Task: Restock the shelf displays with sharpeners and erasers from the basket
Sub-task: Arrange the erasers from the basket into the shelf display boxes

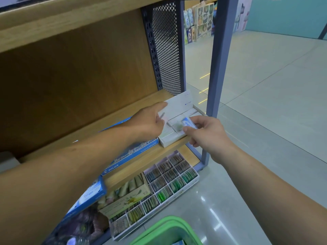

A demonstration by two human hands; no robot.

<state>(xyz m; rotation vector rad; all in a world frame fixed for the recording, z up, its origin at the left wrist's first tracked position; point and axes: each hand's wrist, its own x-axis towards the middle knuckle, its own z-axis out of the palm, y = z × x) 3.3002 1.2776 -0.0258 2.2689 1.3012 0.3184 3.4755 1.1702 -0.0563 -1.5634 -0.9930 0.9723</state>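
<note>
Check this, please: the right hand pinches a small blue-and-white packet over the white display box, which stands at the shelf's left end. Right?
Not quite. The head view shows the white display box standing at the right end of the shelf, beside the grey post. The rest holds: the right hand pinches the small blue-and-white packet over it.

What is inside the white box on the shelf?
The white box holds pale small items in rows, too blurred to name. The right hand pinches a blue-sleeved eraser over them and hides the box's right front. The left hand touches the raised lid.
</note>
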